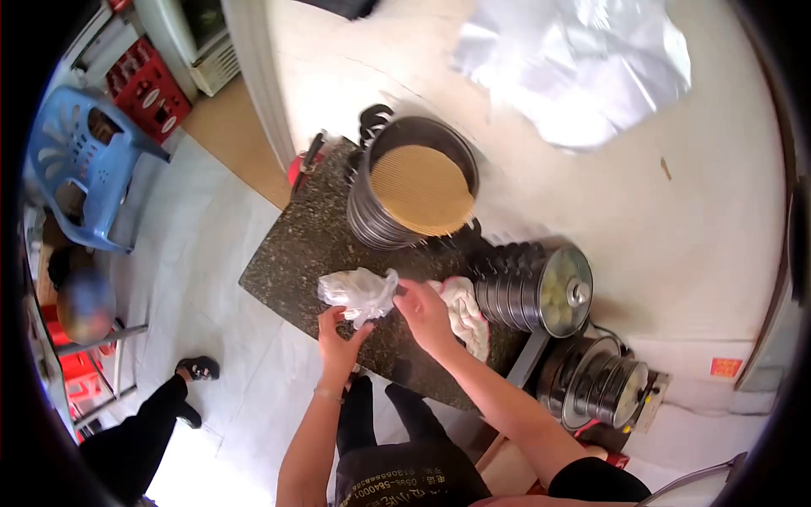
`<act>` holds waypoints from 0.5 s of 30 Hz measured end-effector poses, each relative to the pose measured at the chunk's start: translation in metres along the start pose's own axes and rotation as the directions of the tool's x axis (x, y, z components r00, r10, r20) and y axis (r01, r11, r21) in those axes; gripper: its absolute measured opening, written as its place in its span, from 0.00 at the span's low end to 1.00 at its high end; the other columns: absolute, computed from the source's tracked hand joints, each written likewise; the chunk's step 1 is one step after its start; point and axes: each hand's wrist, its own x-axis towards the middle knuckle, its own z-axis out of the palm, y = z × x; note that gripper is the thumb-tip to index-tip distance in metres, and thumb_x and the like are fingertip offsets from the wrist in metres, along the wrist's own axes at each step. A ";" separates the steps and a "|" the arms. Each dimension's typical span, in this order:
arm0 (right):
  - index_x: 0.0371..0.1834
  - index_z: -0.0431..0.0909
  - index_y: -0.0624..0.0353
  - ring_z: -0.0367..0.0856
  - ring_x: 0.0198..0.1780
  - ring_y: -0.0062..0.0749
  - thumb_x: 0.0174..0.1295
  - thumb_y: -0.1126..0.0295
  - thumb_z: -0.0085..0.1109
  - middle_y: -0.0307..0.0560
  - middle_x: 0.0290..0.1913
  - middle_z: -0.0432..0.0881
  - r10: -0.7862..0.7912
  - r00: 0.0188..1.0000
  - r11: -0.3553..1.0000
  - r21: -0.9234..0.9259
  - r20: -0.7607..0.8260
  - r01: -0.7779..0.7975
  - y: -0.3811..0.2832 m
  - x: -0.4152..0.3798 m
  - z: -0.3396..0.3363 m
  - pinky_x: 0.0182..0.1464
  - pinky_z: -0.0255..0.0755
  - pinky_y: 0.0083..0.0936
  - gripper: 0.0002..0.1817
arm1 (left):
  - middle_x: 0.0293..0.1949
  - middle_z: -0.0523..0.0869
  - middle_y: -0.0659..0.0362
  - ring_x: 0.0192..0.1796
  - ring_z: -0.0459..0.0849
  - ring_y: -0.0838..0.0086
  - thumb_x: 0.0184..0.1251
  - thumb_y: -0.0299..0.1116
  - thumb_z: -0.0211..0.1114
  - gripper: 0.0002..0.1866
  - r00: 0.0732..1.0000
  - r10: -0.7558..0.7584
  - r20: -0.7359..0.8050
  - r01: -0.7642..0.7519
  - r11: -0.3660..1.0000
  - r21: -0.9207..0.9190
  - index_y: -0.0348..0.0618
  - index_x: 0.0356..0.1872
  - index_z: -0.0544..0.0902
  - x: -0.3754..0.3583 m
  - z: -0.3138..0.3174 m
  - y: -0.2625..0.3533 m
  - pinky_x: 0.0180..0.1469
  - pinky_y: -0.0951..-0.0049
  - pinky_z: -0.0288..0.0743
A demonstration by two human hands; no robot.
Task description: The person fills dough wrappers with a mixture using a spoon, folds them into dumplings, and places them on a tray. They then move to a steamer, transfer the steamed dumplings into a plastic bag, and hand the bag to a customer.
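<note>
1. Plastic bag (359, 293), thin, white and crumpled, is held between both hands just above the front edge of the dark speckled counter (291, 253).
2. Left hand (338, 336) grips the bag from below, fingers curled up into the plastic.
3. Right hand (425, 308) pinches the bag's right side near its top, fingers closed on the film.
4. A white cloth (466, 314) with a pinkish edge lies on the counter just beside the right hand, against the steamers.
5. Behind the bag stands a stack of metal steamer trays (414, 186), its top tray lined with a round woven mat (422, 188).
6. To the right sits a second steamer stack (532, 287) under a glass lid, pale round buns showing through.
7. Lower right, a third steamer stack (601, 386) stands off the counter.
8. A blue plastic chair (76, 160) and a red crate (148, 89) are on the floor well away at the left, and another person's dark trouser leg and sandalled foot (196, 368) show at lower left.
</note>
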 end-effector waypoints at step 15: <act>0.32 0.81 0.53 0.77 0.48 0.38 0.56 0.70 0.53 0.42 0.38 0.78 -0.816 0.466 -0.121 -0.888 0.343 0.443 -0.301 0.374 -0.046 0.51 0.67 0.38 0.07 | 0.48 0.80 0.56 0.39 0.81 0.72 0.62 0.28 0.65 0.18 0.642 -0.705 -0.301 0.565 0.701 -0.435 0.36 0.52 0.76 -0.233 -0.139 -0.161 0.41 0.73 0.76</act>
